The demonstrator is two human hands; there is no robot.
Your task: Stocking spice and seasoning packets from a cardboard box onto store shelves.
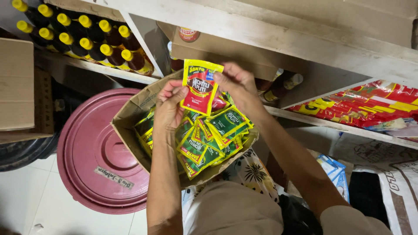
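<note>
Both the left hand (169,105) and right hand (237,85) pinch a flat red-and-yellow plastic sachet (200,86), fingers closed on its side edges. Its long axis stands upright above the open cardboard box (130,114).

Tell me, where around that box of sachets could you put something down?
The flat maroon lid, left of the cardboard box, is bare, as is the white floor below it. The box brims with green sachets, where the left hand and right hand hold a red sachet. The bottles crowd their shelf.
</note>
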